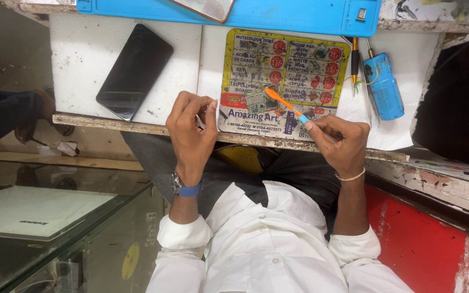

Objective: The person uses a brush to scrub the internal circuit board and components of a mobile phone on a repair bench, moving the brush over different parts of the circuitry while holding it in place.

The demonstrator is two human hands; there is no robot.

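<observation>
My right hand [340, 144] grips an orange-and-blue brush [286, 104] by its handle. The brush head rests on a small green circuit board [256, 101]. The board lies on a printed yellow-bordered mat [299, 70] on the white worktop [82, 54]. My left hand [191, 127], with a blue-strapped watch on its wrist, sits at the mat's left edge, a little left of the board. Its fingers are curled in against the thumb, and I see nothing clearly held in them.
A black phone [134, 70] lies screen-up to the left. A blue tray [278, 13] with another phone [202, 8] is at the back. A blue hand tool [384, 87] and a screwdriver [355, 59] lie to the right. Another person's dark sleeve [6, 114] is at far left, and a glass counter [55, 217] is lower left.
</observation>
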